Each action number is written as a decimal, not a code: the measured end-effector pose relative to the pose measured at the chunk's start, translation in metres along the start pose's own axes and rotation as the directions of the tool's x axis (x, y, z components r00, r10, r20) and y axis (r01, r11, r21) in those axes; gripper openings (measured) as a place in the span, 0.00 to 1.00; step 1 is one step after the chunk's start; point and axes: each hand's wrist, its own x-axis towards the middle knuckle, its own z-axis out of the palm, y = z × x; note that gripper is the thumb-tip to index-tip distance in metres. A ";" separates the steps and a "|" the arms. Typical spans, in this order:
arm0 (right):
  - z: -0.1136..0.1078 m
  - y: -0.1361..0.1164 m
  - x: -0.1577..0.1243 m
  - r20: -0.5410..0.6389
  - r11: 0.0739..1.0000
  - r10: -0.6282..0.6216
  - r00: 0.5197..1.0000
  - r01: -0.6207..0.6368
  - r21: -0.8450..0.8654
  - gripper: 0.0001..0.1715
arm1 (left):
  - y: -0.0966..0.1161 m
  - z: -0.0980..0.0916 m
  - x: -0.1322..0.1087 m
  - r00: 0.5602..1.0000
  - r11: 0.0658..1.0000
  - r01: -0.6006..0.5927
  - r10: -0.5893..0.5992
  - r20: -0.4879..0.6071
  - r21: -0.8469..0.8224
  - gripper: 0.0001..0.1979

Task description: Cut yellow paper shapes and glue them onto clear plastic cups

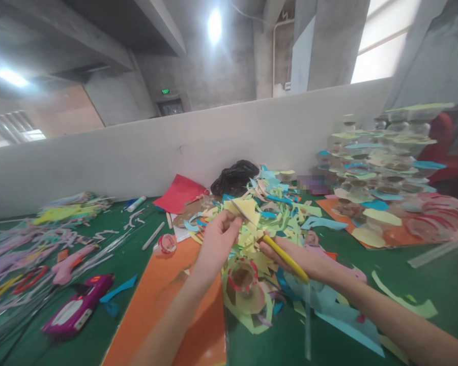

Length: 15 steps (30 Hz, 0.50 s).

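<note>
My left hand [218, 240] is closed in a pinch on a yellow piece of paper [247, 208], held up above the pile of paper scraps [278, 203]. My right hand [290, 254] grips a yellow-handled cutting tool [284, 256] whose thin blade points up-left and touches the yellow paper's lower edge. Just below the hands lies a round red-and-white paper craft [242, 277] on yellowish cut shapes. Both forearms reach in from the bottom edge over a green table [137, 254].
An orange sheet [156, 300] lies under my left forearm. A pink glue gun [78, 307] and pastel strips sit at the left. A red sheet [179, 192], black bag [232, 178], glue stick [136, 204], tape roll [167, 243]. Stacked paper crafts [381, 168] stand right, before a white partition [175, 147].
</note>
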 end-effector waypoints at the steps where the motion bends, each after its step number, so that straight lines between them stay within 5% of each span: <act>1: 0.001 0.001 0.001 0.004 1.000 0.003 1.000 -0.003 0.002 0.29 | 0.000 0.000 -0.001 1.000 1.000 0.001 -0.001 0.000 0.003 0.13; 15: 0.003 0.004 0.003 0.013 0.999 0.030 0.999 -0.030 0.014 0.32 | 0.005 0.004 -0.005 1.000 1.000 0.009 -0.009 -0.015 -0.026 0.15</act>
